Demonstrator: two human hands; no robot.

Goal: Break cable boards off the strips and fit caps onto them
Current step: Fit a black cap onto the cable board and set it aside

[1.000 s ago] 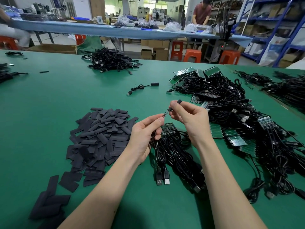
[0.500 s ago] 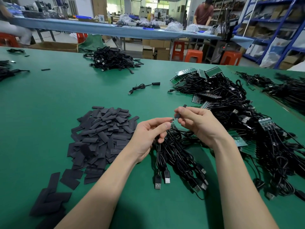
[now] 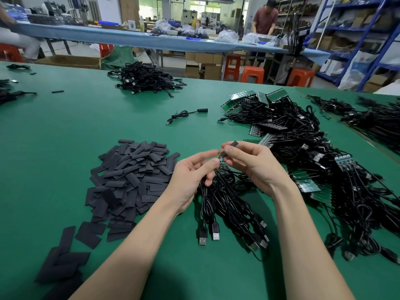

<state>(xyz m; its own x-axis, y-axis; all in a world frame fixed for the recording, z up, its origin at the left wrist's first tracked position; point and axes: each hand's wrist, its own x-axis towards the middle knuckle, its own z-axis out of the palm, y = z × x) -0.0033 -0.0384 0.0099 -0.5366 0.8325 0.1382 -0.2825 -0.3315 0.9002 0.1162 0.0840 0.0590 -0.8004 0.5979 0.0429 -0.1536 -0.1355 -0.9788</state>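
Between cap pile point(image 3: 132, 178) and cable heap point(image 3: 313, 161), right hand point(image 3: 253, 167) pinching a cap point(image 3: 230, 148), left hand point(image 3: 194, 176) pinching its cable point(image 3: 216, 200).

Two hands point(image 3: 194, 176); one held cap point(image 3: 230, 148); three orange stools point(image 3: 252, 74).

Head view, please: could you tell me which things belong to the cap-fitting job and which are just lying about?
In the job:
- black cap, pinched by the right hand
- small cable board, barely visible, held by the left hand
- pile of black caps
- green board strips with cables

Lying about:
- single coiled cable
- far cable heap
- orange stools
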